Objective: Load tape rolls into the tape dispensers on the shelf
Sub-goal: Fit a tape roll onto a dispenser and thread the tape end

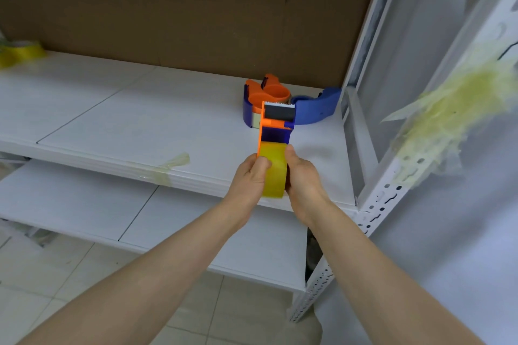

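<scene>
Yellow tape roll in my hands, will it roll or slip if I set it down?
Probably rolls on edge: the yellow tape roll is round, the white shelf flat. Its glossy face may be slick. If seated in the dispenser, it should stay put.

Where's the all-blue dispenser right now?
In the head view, the blue dispenser lies on the upper shelf at its back right corner, just right of the orange dispenser.

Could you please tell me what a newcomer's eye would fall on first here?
At centre, the left hand and right hand hold a yellow tape roll in an orange-and-blue tape dispenser. Behind lie an orange dispenser and a blue dispenser; yellowish tape scraps cling to the right upright.
</scene>
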Tool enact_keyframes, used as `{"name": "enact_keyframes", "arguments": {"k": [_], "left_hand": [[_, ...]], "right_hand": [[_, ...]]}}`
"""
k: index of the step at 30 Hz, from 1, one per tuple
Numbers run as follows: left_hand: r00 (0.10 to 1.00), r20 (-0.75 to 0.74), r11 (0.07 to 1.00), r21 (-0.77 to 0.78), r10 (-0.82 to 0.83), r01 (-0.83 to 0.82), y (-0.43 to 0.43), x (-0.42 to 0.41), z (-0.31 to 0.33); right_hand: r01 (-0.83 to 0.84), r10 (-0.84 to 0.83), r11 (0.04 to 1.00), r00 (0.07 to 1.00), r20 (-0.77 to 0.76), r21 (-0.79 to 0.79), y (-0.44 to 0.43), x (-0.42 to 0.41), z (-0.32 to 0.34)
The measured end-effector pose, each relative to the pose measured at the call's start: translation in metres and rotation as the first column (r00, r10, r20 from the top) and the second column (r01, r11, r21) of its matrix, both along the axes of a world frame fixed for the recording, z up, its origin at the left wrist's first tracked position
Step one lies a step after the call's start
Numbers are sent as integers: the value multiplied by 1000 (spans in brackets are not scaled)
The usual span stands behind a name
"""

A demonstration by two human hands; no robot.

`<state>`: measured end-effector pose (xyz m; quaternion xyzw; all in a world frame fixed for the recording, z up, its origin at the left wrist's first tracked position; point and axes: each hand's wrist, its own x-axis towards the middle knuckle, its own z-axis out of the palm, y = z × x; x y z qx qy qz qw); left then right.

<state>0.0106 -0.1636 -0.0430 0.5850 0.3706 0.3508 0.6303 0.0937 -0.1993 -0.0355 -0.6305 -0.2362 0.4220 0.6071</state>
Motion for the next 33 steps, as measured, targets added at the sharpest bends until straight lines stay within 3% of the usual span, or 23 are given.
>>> {"name": "enact_keyframes", "arguments": {"k": [7,12,15,18,19,20,25,30,33], "left_hand": [[999,-15,998,27,50,-50,-4,3,4],[996,-40,996,-28,78,-79,-3,5,13],[996,-39,996,-46,76,-78,-2,4,13],[999,-16,996,-80,45,-46,-2,2,12],[999,-14,997,-73,36,-37,-3,2,11],[1000,-9,998,-56,28,-29,-5,2,10],[999,3,998,41,53,-53,-6,2,11],[998,-5,998,27,64,-64,0,3,14],[998,-36,998,-15,54,-54,3,4,18]], "right_hand": [[29,-51,998,916,397,61,-9,-8,-6],[-30,-9,998,774,633,51,-16,-13,-12],[-38,9,999,807,590,37,-17,-13,-12],[41,-34,999,986,166,-35,-8,-8,1],[53,-51,997,998,46,-63,-4,-7,5],[61,-60,995,998,19,-75,-1,-6,7],[61,-62,998,972,227,12,-6,-10,9],[-109,69,991,905,421,74,-11,-7,0],[-198,134,975,881,454,97,-14,-6,-3]]}}
